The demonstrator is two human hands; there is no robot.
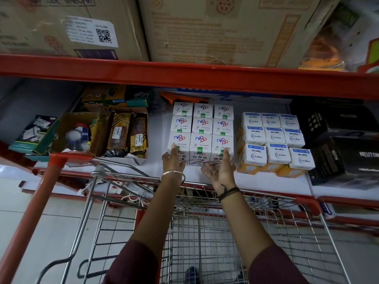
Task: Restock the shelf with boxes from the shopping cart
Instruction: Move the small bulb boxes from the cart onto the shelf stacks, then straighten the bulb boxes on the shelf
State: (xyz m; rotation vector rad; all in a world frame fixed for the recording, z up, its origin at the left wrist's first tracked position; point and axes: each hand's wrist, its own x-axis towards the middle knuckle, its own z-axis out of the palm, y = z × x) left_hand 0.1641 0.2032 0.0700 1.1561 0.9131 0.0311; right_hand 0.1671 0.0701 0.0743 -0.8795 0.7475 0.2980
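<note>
Between the fingers of both hands, a three-by-three block of white Nippo bulb boxes [202, 130] on the white shelf [160, 138]. Left hand [174, 159] flat against the front left corner box, fingers pressed together and pointing up, fingertips reaching the box's top edge. Right hand [222, 169] palm turned inward toward the block, fingers loosely spread and extended, fingertips touching the front right corner box; nothing pinched or lifted by either hand. Just right of the right fingers, apart from the Nippo block, a second three-by-three block of white-and-blue Wipro Garnet boxes [275, 138] with orange sides showing at the bottom. Farther right of those, black cartons [344, 156]. Well left of the left fingers, an open brown cardboard tray [100, 132] holding dark and gold packets, and beyond it a teal carton [35, 134] tilted at the shelf edge. Above the fingers, a red shelf beam [184, 75] with large brown cartons [215, 27] stacked on top. Below the wrists, a wire shopping cart [205, 232] with a red handle bar [39, 201], basket floor bare where visible, pushed up against the shelf front. Metal bangle [171, 173] on the left wrist, dark thread band [228, 191] on the right wrist, maroon sleeves on both forearms.
</note>
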